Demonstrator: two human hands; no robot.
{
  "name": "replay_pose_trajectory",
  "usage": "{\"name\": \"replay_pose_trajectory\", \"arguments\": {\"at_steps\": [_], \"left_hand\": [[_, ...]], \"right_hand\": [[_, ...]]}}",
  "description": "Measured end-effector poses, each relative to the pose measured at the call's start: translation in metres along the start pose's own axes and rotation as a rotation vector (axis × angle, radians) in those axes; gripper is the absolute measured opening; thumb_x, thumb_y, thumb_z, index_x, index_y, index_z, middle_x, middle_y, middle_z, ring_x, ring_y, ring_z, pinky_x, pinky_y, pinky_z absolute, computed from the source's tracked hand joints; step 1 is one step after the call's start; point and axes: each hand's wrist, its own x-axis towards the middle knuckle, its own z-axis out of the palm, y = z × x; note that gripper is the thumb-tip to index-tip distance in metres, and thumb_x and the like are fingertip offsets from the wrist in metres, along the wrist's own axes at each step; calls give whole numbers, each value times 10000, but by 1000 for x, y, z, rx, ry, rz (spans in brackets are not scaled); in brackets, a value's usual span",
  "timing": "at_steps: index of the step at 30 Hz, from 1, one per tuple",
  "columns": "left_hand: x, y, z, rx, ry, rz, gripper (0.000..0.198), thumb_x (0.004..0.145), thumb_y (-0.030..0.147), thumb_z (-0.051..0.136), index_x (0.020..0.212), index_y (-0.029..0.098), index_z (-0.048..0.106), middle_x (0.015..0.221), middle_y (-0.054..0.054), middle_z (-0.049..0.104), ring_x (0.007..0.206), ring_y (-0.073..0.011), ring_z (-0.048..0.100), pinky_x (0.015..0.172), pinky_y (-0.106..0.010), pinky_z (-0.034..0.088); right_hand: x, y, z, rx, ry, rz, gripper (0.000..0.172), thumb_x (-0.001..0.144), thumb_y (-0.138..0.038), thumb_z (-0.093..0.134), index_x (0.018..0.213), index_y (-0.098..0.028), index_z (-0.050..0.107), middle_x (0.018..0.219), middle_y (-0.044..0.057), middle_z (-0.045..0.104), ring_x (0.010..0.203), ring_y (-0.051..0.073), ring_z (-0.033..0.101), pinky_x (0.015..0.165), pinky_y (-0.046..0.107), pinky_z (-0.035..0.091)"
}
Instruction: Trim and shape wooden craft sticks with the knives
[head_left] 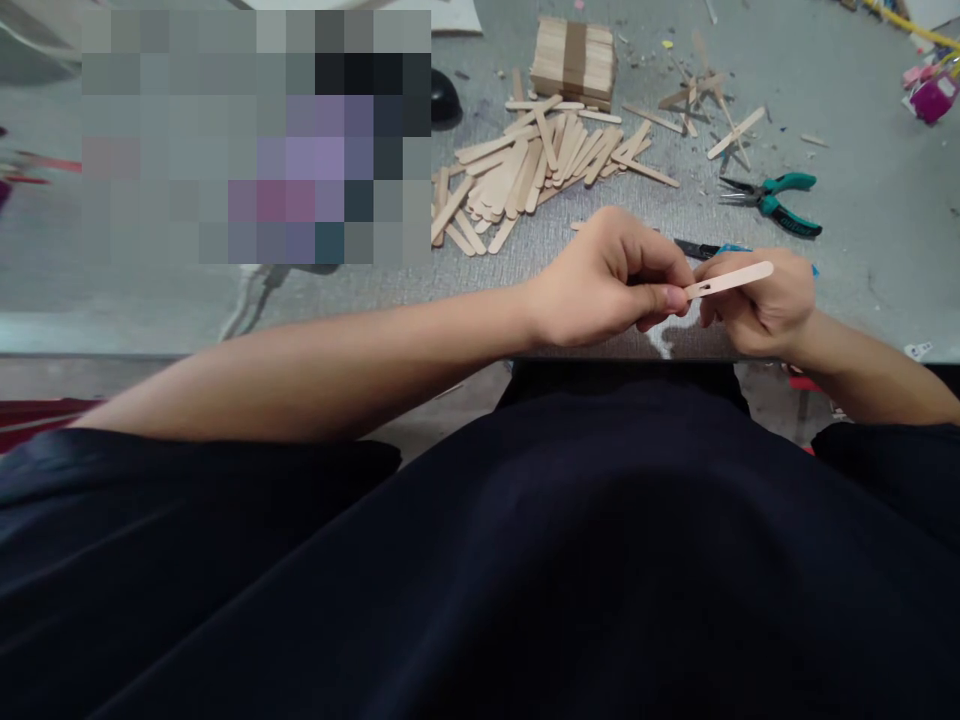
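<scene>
My left hand (619,285) pinches a wooden craft stick (739,281) between thumb and fingers. The stick points right and tilts slightly up, with a small dark slot or notch close to my fingertips. Just behind it, my right hand (769,300) is curled with its fingertips turned toward the left hand. Whatever those fingers grip is hidden. Beyond both hands lies a black and blue tool (697,248), possibly a cutter, partly covered by the right hand.
A loose pile of craft sticks (517,175) lies past my left hand, with a banded bundle of sticks (574,60) behind it. Teal-handled pliers (776,200) lie beyond my right hand. Crossed sticks (735,132) and scraps are scattered farther back. A blurred block covers the upper left.
</scene>
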Motion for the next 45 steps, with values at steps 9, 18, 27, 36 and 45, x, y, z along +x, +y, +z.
{"name": "replay_pose_trajectory", "arguments": {"at_steps": [9, 18, 27, 36, 45], "left_hand": [[3, 5, -2, -16, -2, -26, 420, 1016, 508, 1070, 841, 215, 826, 576, 13, 655, 527, -140, 627, 538, -271, 556], [3, 3, 2, -13, 59, 0, 544, 1032, 699, 1050, 901, 219, 831, 653, -16, 710, 606, -179, 693, 597, -315, 602], [4, 7, 1, -30, -95, 84, 612, 1047, 776, 1033, 892, 211, 856, 719, -30, 782, 637, -172, 745, 663, -313, 629], [7, 2, -4, 48, -206, 85, 444, 1089, 616, 999, 868, 255, 867, 758, -60, 834, 692, -186, 724, 689, -341, 610], [-3, 10, -1, 129, -248, 149, 188, 1120, 228, 812, 934, 208, 833, 795, -6, 831, 709, -115, 762, 716, -220, 566]], "right_hand": [[-4, 1, 0, -25, -23, 52, 293, 1327, -357, 594, 1239, -305, 869, 845, -22, 908, 637, 169, 837, 592, 313, 578], [0, 0, 13, 123, 212, 101, 133, 1304, -514, 743, 1319, -385, 771, 791, -74, 866, 509, 180, 773, 460, 321, 488], [-11, 5, 0, 300, -193, 370, 594, 1230, -947, 578, 1073, -383, 681, 954, 39, 925, 850, 274, 928, 669, 411, 694], [-17, 12, 4, 94, -96, 39, 458, 1349, -733, 490, 1266, -374, 762, 1107, 16, 935, 867, 198, 916, 731, 344, 698], [5, 2, 12, 120, 77, -204, 218, 1372, -432, 592, 1203, -323, 677, 938, -66, 874, 688, 125, 847, 577, 241, 544]]}}
